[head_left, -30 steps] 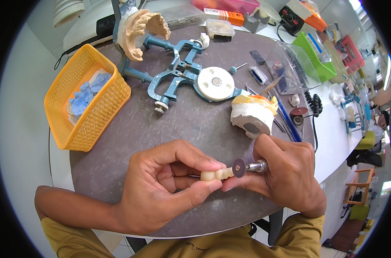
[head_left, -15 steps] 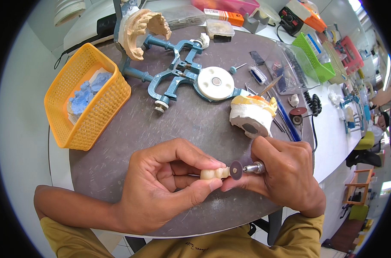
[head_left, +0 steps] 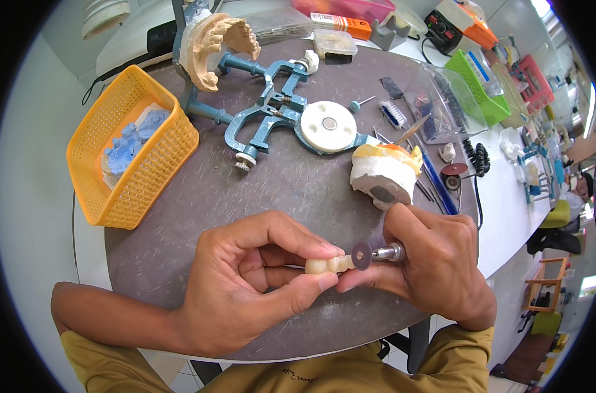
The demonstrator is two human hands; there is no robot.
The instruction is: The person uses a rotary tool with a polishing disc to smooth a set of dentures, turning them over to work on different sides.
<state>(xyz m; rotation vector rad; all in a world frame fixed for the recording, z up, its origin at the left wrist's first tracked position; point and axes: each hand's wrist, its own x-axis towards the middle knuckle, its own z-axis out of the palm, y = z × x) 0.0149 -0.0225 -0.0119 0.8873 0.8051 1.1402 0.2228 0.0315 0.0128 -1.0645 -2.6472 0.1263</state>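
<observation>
A cream-coloured dental bridge (head_left: pixel 321 265) is pinched between the thumb and fingers of my left hand (head_left: pixel 245 278). My right hand (head_left: pixel 435 262) grips a metal rotary handpiece (head_left: pixel 388 253) fitted with a dark cutting disc (head_left: pixel 361 255). The disc's edge is at the right end of the bridge; whether it touches cannot be made out. My right thumb reaches under the disc, close to my left thumb tip. Just beyond my right hand rests a white plaster dental model (head_left: pixel 378 177) with a yellow and orange top.
A blue articulator (head_left: pixel 271 98) carries a beige plaster tooth cast (head_left: pixel 212 49) behind my hands. To the left stands a yellow basket (head_left: pixel 150 173) holding blue impression pieces (head_left: pixel 135 141). A brush (head_left: pixel 393 114), thin tools and a clear plastic box (head_left: pixel 445 98) lie at the right.
The disc has shifted very slightly right and up against the bridge's end, as my right hand tilts a little. My left hand and the bridge stay put.
</observation>
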